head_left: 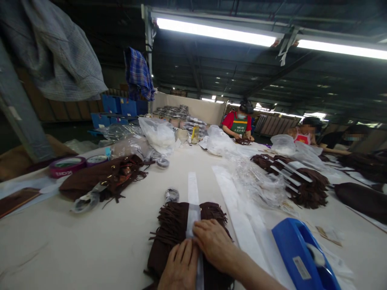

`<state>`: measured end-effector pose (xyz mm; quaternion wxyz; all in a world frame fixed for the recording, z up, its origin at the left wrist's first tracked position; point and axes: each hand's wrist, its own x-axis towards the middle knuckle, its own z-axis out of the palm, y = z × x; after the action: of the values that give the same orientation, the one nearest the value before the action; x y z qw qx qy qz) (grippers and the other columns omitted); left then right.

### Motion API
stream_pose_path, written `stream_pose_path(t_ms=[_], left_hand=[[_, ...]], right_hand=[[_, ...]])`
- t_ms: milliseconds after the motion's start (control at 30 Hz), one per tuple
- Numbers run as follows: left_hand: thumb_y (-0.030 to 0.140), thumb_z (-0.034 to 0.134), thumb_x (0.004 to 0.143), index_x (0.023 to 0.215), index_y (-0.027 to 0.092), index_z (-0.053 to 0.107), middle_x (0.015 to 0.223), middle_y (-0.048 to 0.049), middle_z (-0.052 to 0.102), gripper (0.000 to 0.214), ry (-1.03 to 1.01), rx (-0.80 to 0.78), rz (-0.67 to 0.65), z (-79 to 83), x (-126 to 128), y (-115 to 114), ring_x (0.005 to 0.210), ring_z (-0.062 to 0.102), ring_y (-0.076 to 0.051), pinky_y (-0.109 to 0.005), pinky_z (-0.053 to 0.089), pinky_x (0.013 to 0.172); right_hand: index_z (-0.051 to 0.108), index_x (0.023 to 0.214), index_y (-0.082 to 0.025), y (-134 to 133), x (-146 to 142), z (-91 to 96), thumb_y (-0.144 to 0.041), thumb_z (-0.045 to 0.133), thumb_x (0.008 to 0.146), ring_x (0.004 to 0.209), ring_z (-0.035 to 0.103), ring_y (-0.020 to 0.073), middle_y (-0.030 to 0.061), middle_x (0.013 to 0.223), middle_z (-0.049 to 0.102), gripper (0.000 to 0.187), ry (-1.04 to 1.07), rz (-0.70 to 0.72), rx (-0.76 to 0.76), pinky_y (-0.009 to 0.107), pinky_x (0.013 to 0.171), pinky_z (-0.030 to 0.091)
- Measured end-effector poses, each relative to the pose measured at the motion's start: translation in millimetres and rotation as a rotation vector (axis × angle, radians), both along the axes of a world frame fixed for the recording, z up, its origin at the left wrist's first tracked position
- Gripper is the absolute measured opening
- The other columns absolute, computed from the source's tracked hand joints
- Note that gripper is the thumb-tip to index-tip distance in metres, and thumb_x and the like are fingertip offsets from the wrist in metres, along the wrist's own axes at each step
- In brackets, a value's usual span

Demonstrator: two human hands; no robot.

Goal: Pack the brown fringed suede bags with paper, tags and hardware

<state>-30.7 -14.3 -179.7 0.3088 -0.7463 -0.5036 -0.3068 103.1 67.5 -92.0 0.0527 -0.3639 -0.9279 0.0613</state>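
L hand (179, 266) & R hand (216, 246), side by side, press flat on a white strip (192, 188), long axis pointing away from wearer, atop a fringed brown bag (163, 255), near ctr of pale worktable (121, 237); dim factory w/ fluorescent tubes (217, 33) overhead.

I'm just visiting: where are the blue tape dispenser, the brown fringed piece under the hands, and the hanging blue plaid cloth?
Brown fringed piece (167, 241): head view, on its left half.
Blue tape dispenser (290, 245): head view, on its side wall.
Blue plaid cloth (137, 74): head view, mid-folds.
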Motion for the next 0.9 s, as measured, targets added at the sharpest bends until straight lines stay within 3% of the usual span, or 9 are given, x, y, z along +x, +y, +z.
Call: stream_pose_path(t_ms=[67,167,300,400,467,567,700,833,900], left_hand=[[0.013,0.036,0.081,0.101,0.013,0.061,0.1,-0.0069,0.067,0.032,0.017,-0.045,-0.006,7.4,-2,-3,0.098,0.054,-0.019,-0.033,0.034,0.089],[0.012,0.042,0.074,0.11,0.012,0.056,0.109,-0.0075,0.064,0.039,0.07,-0.129,-0.038,16.3,-7,-8,0.102,0.053,-0.019,-0.031,0.035,0.089],[0.005,0.041,0.067,0.116,0.014,0.053,0.114,-0.0071,0.062,0.051,0.056,-0.14,-0.067,19.7,-11,-11,0.106,0.051,-0.018,-0.03,0.035,0.089],[0.002,0.039,0.065,0.116,0.014,0.053,0.115,-0.0082,0.061,0.054,0.06,-0.13,-0.081,20.0,-10,-16,0.107,0.05,-0.019,-0.031,0.035,0.089],[0.002,0.038,0.067,0.117,0.014,0.052,0.115,-0.0082,0.06,0.053,0.042,-0.148,-0.07,21.3,-8,-21,0.107,0.051,-0.018,-0.03,0.036,0.089],[0.004,0.037,0.074,0.119,0.014,0.051,0.113,-0.0081,0.06,0.048,0.036,-0.172,-0.056,21.8,-8,-30,0.106,0.052,-0.017,-0.029,0.038,0.089],[0.012,0.037,0.081,0.116,0.014,0.052,0.107,-0.0089,0.061,0.038,0.091,-0.076,-0.094,10.8,-17,-34,0.1,0.056,-0.018,-0.027,0.042,0.086],[0.018,0.036,0.086,0.116,0.016,0.051,0.099,-0.0082,0.065,0.034,0.107,0.02,-0.167,-9.3,-31,-20,0.092,0.06,-0.018,-0.027,0.047,0.079],[0.017,0.036,0.086,0.131,0.02,0.04,0.093,-0.0053,0.068,0.045,0.084,0.069,-0.233,-14.5,-37,-11,0.086,0.062,-0.018,-0.027,0.048,0.075]], right_hand=[[0.055,0.116,-0.022,-16,5,-11.8,-0.023,0.038,0.093,0.122,0.044,0.0204,0.0064,0.13,0.053,0.029,0.112,0.017,0.01,0.04,0.104,0.029],[0.051,0.124,-0.023,-23,12,-22.8,-0.023,0.04,0.092,0.124,0.043,0.0195,0.0049,0.132,0.052,0.034,0.205,-0.019,0.027,0.042,0.108,0.027],[0.05,0.127,-0.018,-33,27,-41.7,-0.025,0.049,0.086,0.127,0.038,0.03,0.0148,0.135,0.046,0.042,0.243,-0.338,0.18,0.052,0.104,0.031],[0.049,0.128,-0.011,-46,38,-62.0,-0.028,0.047,0.086,0.125,0.041,0.0321,0.0218,0.136,0.042,0.045,0.259,-0.473,0.182,0.047,0.098,0.041],[0.05,0.127,-0.01,-54,42,-69.0,-0.026,0.045,0.087,0.124,0.042,0.0309,0.0219,0.136,0.042,0.044,0.274,-0.46,0.183,0.044,0.098,0.043],[0.053,0.124,-0.013,-67,43,-64.6,-0.025,0.048,0.085,0.12,0.047,0.0331,0.0217,0.132,0.047,0.042,0.304,-0.461,0.251,0.047,0.093,0.046],[0.055,0.121,-0.016,-91,33,-62.6,-0.026,0.047,0.085,0.121,0.045,0.034,0.0165,0.13,0.051,0.038,0.434,-0.411,0.563,0.056,0.095,0.04],[0.055,0.117,-0.017,-110,8,-106.3,-0.022,0.045,0.085,0.12,0.047,0.024,0.0094,0.114,0.064,0.034,0.613,-0.233,0.917,0.049,0.105,0.03],[0.057,0.114,-0.019,-110,-2,-132.6,-0.023,0.048,0.085,0.117,0.051,0.0247,0.0084,0.113,0.065,0.03,0.555,-0.267,0.927,0.049,0.101,0.037]])
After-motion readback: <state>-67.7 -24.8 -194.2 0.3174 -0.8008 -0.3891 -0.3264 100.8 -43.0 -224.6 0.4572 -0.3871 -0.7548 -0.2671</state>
